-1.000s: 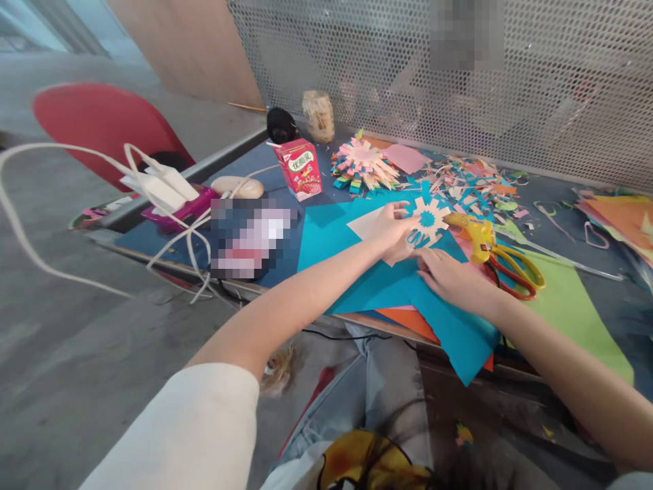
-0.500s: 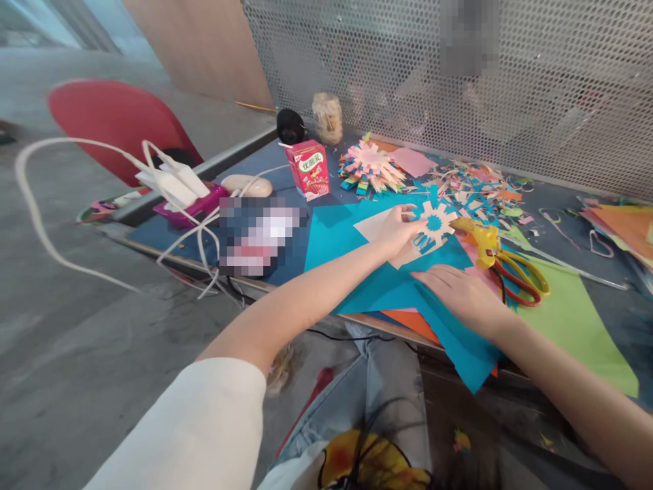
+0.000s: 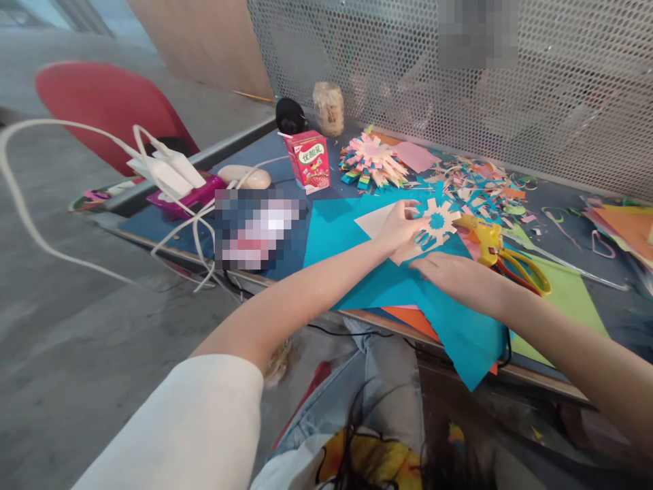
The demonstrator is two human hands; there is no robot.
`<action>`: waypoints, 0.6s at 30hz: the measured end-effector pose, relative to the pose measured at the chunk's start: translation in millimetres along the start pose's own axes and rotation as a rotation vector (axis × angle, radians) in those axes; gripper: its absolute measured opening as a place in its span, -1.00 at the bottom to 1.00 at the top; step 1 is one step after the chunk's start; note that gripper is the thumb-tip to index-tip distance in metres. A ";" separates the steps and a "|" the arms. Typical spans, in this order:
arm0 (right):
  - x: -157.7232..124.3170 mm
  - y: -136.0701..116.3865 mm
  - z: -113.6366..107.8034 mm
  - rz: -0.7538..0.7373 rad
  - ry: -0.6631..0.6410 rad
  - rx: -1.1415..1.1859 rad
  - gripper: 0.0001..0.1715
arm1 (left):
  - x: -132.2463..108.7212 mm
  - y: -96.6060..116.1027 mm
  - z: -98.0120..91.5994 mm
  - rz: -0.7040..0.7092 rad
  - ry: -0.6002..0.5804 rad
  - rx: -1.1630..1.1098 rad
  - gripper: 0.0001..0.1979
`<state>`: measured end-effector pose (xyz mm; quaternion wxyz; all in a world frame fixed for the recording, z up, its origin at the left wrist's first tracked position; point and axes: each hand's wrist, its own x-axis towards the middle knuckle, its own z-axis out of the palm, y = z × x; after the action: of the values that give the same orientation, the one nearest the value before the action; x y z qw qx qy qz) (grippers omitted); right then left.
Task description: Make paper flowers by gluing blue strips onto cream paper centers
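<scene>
Right hand (image 3: 451, 275) closer to pale cutout (image 3: 449, 221); left hand (image 3: 396, 230) still on it.

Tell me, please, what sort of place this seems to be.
Probably a paper-craft workspace: blue paper lies under the hands, with a fringed paper piece and a heap of colourful scraps beyond it.

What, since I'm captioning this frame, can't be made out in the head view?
All in the head view:
Left hand and right hand: palms hidden by their backs.
Pixelated patch: masks whatever lies beneath.
Coloured paper stack: cut off by the right edge.
Perforated metal screen: obscures what stands behind.
</scene>
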<state>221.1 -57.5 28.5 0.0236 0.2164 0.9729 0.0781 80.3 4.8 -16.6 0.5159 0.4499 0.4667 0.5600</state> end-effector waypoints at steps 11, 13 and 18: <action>-4.5 3.7 1.2 0.061 -0.017 0.199 -0.62 | -2.1 5.1 -0.5 -0.025 0.014 0.059 -0.66; -7.5 5.0 3.8 0.182 0.007 0.324 -0.67 | -3.2 6.5 -0.2 -0.042 0.011 0.057 -0.66; -11.7 6.1 5.5 0.377 -0.031 0.503 -0.73 | 0.7 2.1 -0.6 -0.012 0.022 0.103 -0.64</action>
<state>234.7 -56.3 24.2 -0.0307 0.3934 0.9038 -0.1654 79.3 5.3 -14.6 0.4904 0.4668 0.5033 0.5369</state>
